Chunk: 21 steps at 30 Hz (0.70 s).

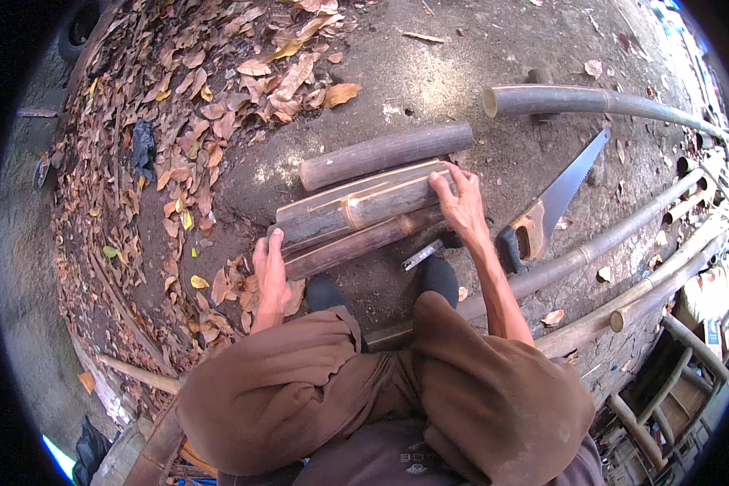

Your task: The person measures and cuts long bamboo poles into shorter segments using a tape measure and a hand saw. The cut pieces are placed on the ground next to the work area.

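Hands: left [269,271] flat and right [462,202] spread on ends of cut bamboo lengths [356,212]; saw [552,202] idle beside; long poles [616,235] seemingly uncut.

Bare ground [429,73] carries bamboo pieces [364,215], handsaw [555,198], dry leaves [211,105]
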Tool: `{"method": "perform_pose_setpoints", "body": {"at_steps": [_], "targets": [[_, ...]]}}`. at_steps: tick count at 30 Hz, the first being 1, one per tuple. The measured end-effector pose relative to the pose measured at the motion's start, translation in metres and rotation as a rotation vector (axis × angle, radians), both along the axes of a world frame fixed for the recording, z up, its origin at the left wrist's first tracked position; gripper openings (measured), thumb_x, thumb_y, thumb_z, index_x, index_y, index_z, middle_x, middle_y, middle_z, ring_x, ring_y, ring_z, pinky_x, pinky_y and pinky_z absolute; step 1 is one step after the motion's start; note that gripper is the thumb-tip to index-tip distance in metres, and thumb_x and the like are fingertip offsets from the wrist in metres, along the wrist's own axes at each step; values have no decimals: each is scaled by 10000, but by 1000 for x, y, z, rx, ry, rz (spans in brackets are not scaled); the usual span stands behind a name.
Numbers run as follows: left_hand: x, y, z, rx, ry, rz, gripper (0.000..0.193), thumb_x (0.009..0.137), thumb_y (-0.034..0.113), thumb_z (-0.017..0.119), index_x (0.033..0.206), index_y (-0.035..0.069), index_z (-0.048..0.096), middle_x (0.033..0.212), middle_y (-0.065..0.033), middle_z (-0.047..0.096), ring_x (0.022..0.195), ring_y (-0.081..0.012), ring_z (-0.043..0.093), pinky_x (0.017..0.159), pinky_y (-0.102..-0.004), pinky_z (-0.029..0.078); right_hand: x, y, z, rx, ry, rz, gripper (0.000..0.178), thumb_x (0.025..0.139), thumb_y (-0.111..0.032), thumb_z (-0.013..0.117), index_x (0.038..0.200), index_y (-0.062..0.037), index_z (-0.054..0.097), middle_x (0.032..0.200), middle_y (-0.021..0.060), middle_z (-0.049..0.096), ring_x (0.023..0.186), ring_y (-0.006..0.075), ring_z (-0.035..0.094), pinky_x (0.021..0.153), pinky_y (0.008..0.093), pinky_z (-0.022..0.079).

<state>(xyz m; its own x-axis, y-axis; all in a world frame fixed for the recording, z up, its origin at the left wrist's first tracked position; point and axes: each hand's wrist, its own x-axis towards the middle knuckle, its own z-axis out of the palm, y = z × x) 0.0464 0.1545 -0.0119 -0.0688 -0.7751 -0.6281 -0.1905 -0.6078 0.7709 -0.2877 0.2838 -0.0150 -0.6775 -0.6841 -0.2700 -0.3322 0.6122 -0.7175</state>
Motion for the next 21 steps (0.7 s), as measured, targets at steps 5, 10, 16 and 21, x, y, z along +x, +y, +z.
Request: {"method": "perform_pose_setpoints", "body": {"at_steps": [5,10,16,21], "targets": [[-11,-29,21,133,-79,-46,838,811,417,661,1530,213,282,1530,-158,299,1386,-357,295,1046,-631,286,1,-13,9,-47,-398,-54,594,923,-421,608,1381,-62,488,1273,316,583,1218,418,554,1039,448,415],[-12,-44,3,206,75,-235,988,818,419,652,1606,288,71,1630,-181,143,1471,-412,159,1078,-733,124,-5,-4,0,-156,-284,-149,707,919,-387,591,1506,-76,347,1388,320,515,1320,417,488,1108,426,360],[-71,-54,31,288,73,-398,902,864,390,621,1607,281,120,1600,-177,231,1421,-398,287,1060,-737,187,-79,-7,-2,-51,-522,-71,929,907,-564,568,1593,-93,155,1538,297,341,1436,403,332,1170,438,278],[-70,-73,19,425,130,-398,692,917,396,569,1552,287,317,1521,-70,384,1370,-321,384,1055,-639,324,-89,-31,25,89,-728,10,1082,847,-693,599,1596,-105,85,1617,260,136,1475,435,184,1123,651,255]]}}
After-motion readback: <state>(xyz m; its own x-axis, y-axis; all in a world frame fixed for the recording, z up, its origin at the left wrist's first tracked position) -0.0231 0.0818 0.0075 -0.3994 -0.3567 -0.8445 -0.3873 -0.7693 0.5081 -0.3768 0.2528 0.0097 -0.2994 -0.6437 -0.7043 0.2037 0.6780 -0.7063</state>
